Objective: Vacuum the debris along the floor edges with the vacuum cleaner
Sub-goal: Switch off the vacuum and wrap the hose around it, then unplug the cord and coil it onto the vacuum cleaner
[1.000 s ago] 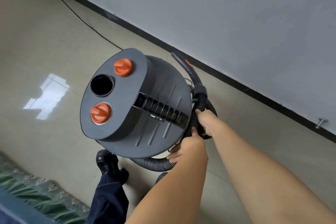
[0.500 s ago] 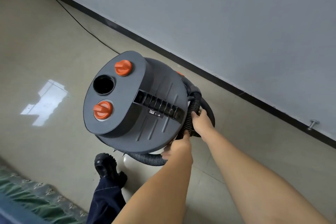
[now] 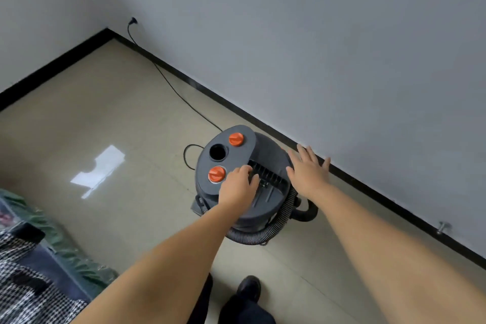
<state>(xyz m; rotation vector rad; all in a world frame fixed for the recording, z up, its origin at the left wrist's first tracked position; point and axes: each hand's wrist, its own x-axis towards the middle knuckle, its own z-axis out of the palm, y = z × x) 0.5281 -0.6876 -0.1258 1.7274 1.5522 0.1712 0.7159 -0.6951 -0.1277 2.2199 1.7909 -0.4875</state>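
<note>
The grey drum vacuum cleaner (image 3: 265, 208) with two orange knobs stands on the tiled floor close to the black skirting board (image 3: 368, 189). Its ribbed black hose (image 3: 263, 234) loops round the near side of the drum. My left hand (image 3: 238, 187) lies on top of the lid, fingers curled over the left end of the black carry handle (image 3: 271, 176). My right hand (image 3: 307, 171) hovers over the drum's right side with fingers spread, holding nothing. No debris is plain to see along the wall.
A black power cord (image 3: 171, 87) runs from a wall plug (image 3: 132, 21) in the far corner to the vacuum. A metal door stop (image 3: 443, 227) sticks out of the skirting at right. Green and checked fabric (image 3: 39, 265) lies at lower left. My black shoe (image 3: 248, 288) is near the bottom.
Both hands have let go of the hose at the drum's side. The left now curls on the carry handle, the right is spread open. The view has risen and pulled back.
</note>
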